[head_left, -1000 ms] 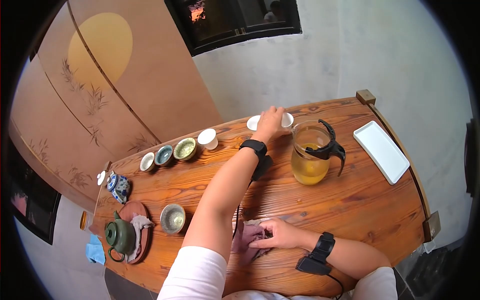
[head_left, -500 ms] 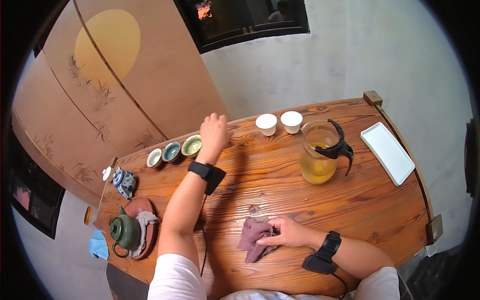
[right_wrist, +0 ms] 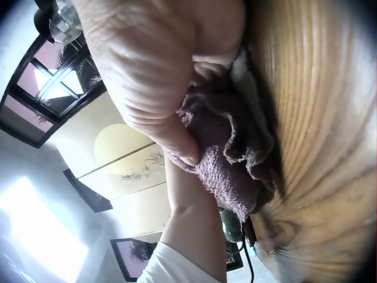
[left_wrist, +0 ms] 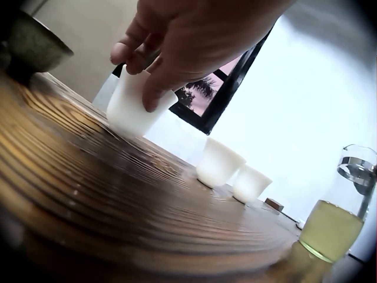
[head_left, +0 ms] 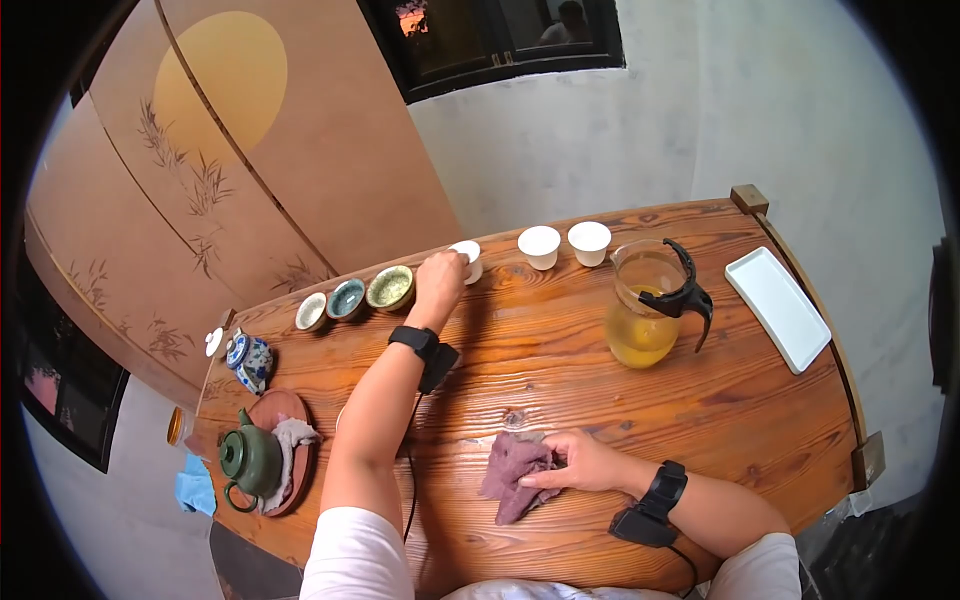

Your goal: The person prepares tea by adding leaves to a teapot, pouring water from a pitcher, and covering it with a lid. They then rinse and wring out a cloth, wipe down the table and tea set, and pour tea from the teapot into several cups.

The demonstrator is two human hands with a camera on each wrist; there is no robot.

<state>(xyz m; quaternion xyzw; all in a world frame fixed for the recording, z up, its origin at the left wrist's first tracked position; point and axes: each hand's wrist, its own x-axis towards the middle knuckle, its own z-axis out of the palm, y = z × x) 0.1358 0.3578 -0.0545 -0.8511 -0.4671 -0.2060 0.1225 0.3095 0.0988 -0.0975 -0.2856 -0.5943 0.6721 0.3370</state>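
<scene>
Cup (left_wrist: 134,106) near table's (head_left: 700,400) far edge, left hand (head_left: 440,280) pinching its rim; lift level, slowly. Right hand (head_left: 580,465) grips cloth (head_left: 510,475).

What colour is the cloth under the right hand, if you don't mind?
The cloth is a dusty purple; it shows best in the head view.

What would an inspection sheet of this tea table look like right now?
Surface: wooden table, bare grain showing.
Job's things: white cup tilted, lifted on one side; purple cloth bunched on the table.
Clutter: two white cups, glass pitcher of yellow tea, three glazed bowls, green teapot, white tray.
Fingers: left hand grips the white cup; right hand holds the cloth.
Cables: black wire from the left wristband.
Surroundings: painted screen, dark window.
</scene>
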